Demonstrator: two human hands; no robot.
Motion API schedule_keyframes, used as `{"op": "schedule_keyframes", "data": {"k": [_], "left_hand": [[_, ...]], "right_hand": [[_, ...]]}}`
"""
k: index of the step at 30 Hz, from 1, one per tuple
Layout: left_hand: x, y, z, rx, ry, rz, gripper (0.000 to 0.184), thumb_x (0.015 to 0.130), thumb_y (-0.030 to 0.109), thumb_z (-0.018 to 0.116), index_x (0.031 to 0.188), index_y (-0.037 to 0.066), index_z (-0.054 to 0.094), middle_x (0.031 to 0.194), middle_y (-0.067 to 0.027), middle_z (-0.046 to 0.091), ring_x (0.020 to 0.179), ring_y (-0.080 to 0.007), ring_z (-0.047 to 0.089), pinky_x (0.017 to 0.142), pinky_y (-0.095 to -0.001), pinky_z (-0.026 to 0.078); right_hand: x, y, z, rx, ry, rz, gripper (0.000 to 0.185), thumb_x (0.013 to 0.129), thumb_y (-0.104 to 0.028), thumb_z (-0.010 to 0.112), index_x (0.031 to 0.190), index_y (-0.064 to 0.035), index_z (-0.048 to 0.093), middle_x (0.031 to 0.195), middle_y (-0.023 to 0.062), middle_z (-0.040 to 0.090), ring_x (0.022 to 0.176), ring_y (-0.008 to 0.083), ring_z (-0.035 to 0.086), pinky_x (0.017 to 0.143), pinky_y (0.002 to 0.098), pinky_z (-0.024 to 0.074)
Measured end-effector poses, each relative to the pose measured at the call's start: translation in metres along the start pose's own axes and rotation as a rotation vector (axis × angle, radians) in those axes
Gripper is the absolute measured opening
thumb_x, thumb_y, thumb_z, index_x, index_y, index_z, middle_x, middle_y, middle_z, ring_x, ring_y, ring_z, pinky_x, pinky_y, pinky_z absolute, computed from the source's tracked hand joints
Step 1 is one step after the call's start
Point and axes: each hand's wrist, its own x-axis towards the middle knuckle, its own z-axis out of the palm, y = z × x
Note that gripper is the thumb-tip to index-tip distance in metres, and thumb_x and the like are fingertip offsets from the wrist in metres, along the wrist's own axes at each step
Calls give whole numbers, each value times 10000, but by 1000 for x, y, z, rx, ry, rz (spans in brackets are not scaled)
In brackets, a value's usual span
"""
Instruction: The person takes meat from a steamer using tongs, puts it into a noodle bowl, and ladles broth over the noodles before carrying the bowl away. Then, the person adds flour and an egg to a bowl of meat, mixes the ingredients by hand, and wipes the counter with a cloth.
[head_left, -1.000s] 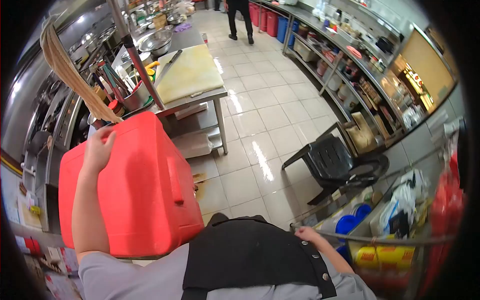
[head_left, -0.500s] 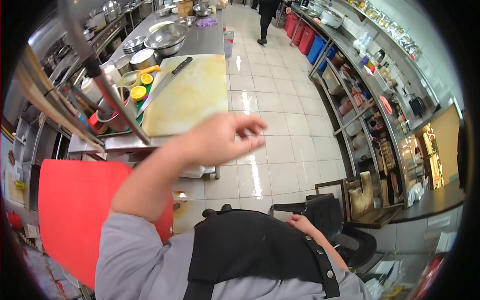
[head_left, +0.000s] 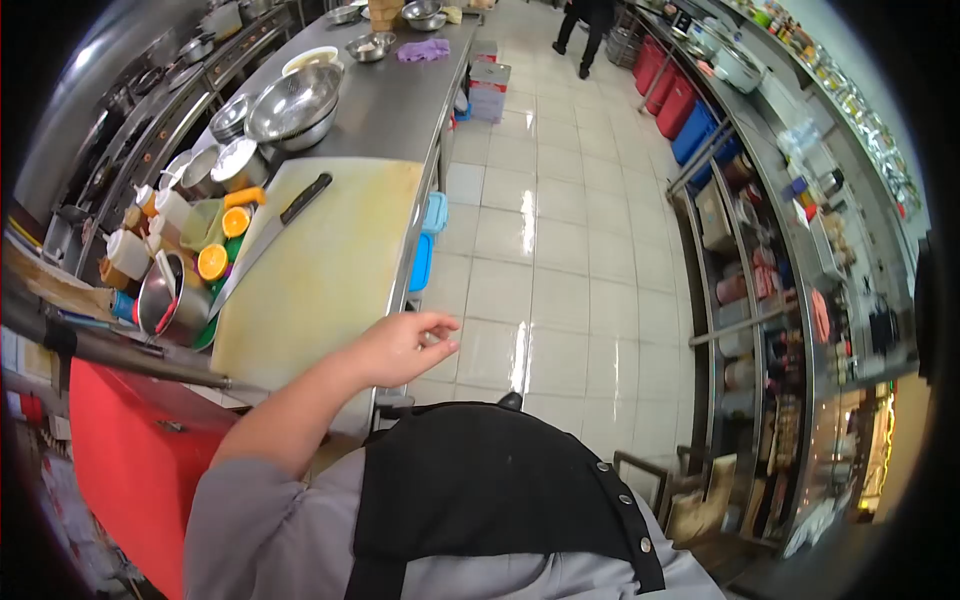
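Observation:
My left hand (head_left: 402,348) reaches across near the lower right corner of a white cutting board (head_left: 330,250). Nothing is in it, and its loosely curled fingers stay apart from the thumb. On the board lies a long knife (head_left: 268,228), its black handle pointing away from me. Two cut orange halves (head_left: 213,262) rest beside the board's left edge. A metal pot (head_left: 172,300) with utensils stands left of them, among squeeze bottles (head_left: 128,252). My right hand is out of view.
A steel counter (head_left: 390,100) holds a large colander (head_left: 295,103), bowls and a purple cloth (head_left: 423,50). A red panel (head_left: 130,450) stands at my left. Shelving (head_left: 740,300) lines the right side. Another person (head_left: 588,35) in dark clothes is down the aisle.
The view has moved forward along the counter, and the cutting board sits nearer. My left hand is lower and further left in view. My right hand has dropped out of sight.

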Motion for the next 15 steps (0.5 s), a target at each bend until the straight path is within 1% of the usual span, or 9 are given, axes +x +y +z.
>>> {"op": "schedule_keyframes", "data": {"k": [3,5,6,7,9,11,13,15], "left_hand": [[36,-13,17,-94,106,-113,359,945,198,650,1244,6,597,1085,-104,682,932,-149,651,832,-311,528],[55,-10,18,-155,161,-194,353,948,190,649,1240,-1,599,1081,-111,684,937,-147,656,837,-306,531],[67,-20,19,-210,211,-185,339,960,179,640,1234,-16,600,1074,-107,689,960,-147,661,860,-300,529],[78,-16,13,-242,248,-205,333,964,173,636,1233,-20,599,1074,-104,690,969,-145,660,865,-299,528],[100,-10,0,-314,327,-252,322,971,160,628,1231,-28,596,1074,-99,691,986,-142,660,875,-296,527],[129,-18,-18,-332,407,-210,312,978,153,617,1230,-30,596,1080,-87,688,975,-133,654,880,-292,521],[160,-34,-36,-379,482,-181,308,980,150,613,1230,-27,598,1076,-83,688,966,-130,652,878,-289,519],[194,-54,-55,-394,513,-162,301,988,156,600,1229,-23,599,1069,-79,686,958,-127,650,871,-286,517]], "right_hand": [[67,-56,-94,16,83,-107,189,904,-215,641,939,-40,705,754,72,670,613,170,639,543,319,493],[142,-81,-149,196,136,-190,217,913,-235,633,927,-23,674,724,60,648,574,148,621,506,303,481],[163,-113,-180,205,139,-237,224,931,-241,618,955,-25,674,768,61,662,598,150,630,535,295,499],[177,-157,-211,208,137,-281,232,950,-246,603,983,-27,673,811,62,675,622,151,640,563,288,516],[191,-249,-257,338,89,-430,213,965,-230,576,972,-38,670,810,53,669,636,151,643,578,280,515],[195,-337,-286,388,20,-535,199,964,-210,565,976,-36,660,824,50,670,641,155,646,595,284,522],[209,-415,-300,411,-83,-620,193,961,-197,568,977,-28,659,827,51,674,655,147,644,595,274,517],[228,-462,-295,393,-185,-665,183,959,-180,570,978,-22,659,832,54,678,668,142,646,603,269,518]]}}
